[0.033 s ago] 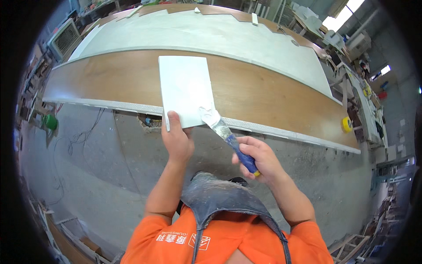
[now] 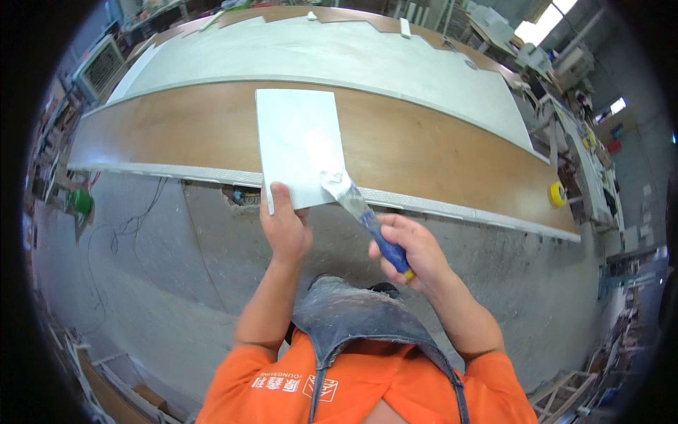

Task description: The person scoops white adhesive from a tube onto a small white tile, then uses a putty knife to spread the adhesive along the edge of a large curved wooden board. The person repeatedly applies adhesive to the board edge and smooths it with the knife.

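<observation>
Free gap betw. forearms (image 2: 265,304), wh. board (image 2: 300,138) & scraper (image 2: 370,224) in way fwd

Smooth up top, rough & matt below

White panel (image 2: 300,141) in L hand (image 2: 286,230): smooth, semi-gloss, soft glare. Putty knife (image 2: 371,222) in R hand (image 2: 414,254): metal blade (image 2: 354,201) smeared w/ wet-looking paste (image 2: 335,182); handle (image 2: 392,249) looks plastic, scuffed. Worktop (image 2: 438,152) beyond hands: wood-look, smooth, slight sheen; white edge strip (image 2: 402,202) textured. Floor (image 2: 176,261) below hands: matt, rough, concrete-like. Betw. forearms, apron (image 2: 353,314): matt, dusty, worn. Shirt (image 2: 402,374) nearest body: matt cloth.
</observation>
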### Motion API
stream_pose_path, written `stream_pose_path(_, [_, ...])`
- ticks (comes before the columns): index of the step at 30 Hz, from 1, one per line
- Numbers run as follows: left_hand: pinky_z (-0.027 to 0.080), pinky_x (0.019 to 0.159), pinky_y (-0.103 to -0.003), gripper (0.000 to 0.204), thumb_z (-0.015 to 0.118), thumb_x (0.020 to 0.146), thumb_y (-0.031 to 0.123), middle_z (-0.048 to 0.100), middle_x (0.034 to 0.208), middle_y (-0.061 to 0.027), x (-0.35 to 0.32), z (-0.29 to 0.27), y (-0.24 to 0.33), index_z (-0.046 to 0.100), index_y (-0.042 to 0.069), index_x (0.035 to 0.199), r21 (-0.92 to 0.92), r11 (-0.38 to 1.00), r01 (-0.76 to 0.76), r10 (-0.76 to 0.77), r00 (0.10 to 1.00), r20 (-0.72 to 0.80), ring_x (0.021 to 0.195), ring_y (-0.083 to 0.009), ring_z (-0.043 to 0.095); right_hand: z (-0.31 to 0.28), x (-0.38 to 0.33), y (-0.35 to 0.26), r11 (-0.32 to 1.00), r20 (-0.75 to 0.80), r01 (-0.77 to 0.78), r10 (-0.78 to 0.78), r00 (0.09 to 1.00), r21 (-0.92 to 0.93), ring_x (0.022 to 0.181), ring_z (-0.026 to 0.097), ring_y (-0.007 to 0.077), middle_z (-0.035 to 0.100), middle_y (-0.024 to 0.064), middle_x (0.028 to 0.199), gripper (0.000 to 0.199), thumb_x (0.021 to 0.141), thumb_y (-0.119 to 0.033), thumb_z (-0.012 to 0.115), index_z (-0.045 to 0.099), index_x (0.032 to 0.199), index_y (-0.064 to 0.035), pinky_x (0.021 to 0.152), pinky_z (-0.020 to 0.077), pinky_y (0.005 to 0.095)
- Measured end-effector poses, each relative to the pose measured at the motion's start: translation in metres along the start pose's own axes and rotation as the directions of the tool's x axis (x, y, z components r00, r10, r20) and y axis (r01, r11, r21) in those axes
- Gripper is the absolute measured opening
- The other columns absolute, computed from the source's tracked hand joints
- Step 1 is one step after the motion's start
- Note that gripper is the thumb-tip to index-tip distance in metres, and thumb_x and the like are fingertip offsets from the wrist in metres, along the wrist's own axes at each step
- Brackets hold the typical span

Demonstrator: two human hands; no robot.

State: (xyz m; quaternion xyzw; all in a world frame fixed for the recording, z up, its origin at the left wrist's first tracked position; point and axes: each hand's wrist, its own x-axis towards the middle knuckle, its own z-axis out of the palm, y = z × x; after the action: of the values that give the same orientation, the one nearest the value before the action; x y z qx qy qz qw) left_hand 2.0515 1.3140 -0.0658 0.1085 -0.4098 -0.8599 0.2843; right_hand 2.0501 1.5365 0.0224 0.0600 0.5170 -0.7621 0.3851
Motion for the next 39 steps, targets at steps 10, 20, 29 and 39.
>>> stream_pose_path(10, [0.050,0.106,-0.048,0.054,0.040,0.109,0.037,0.052,0.144,-0.0163,-0.007,0.019,0.016,0.039,-0.002,0.146,-0.364,0.837,0.408,-0.347,0.911,0.223,0.130,-0.0303,0.055,-0.040,0.031,-0.047,0.087,0.298,0.499,-0.709,0.639,-0.862,0.071,0.062,0.0195,0.068,0.0100,0.085,0.030,0.089,-0.012,0.070,0.069,0.118,-0.0061,0.064,0.0493,0.0303])
stream_pose_path(20, [0.046,0.110,-0.051,0.056,0.038,0.109,0.038,0.049,0.148,-0.0168,-0.006,0.035,-0.005,0.038,-0.002,0.147,-0.350,0.810,0.471,-0.396,0.879,0.267,0.134,-0.0321,0.051,-0.066,-0.039,0.023,0.090,0.132,0.305,-0.761,0.635,-0.948,0.069,0.065,0.0275,0.066,0.0113,0.083,0.033,0.086,-0.009,0.071,0.071,0.119,-0.0102,0.063,0.0529,0.0351])
stream_pose_path(29, [0.036,0.117,-0.052,0.055,0.041,0.109,0.036,0.049,0.149,-0.0188,-0.036,0.125,-0.050,0.040,-0.004,0.146,-0.391,0.616,0.684,-0.517,0.726,0.454,0.137,-0.0324,0.049,-0.146,-0.102,-0.013,0.897,-0.177,0.404,-0.434,0.883,-0.181,0.061,0.062,0.0128,0.070,0.0102,0.087,0.032,0.097,-0.016,0.062,0.057,0.126,-0.0042,0.050,0.0481,0.0243])
stream_pose_path(39, [0.045,0.111,-0.053,0.058,0.043,0.107,0.041,0.045,0.151,-0.0195,-0.110,0.222,-0.107,0.038,-0.001,0.148,-0.160,0.748,0.644,-0.529,0.724,0.443,0.134,-0.0334,0.051,-0.243,-0.203,0.052,0.886,-0.259,0.310,-0.228,0.939,0.346,0.047,0.053,0.0097,0.065,0.0091,0.077,0.036,0.103,-0.021,0.051,0.052,0.135,-0.0024,0.039,0.0399,0.0230])
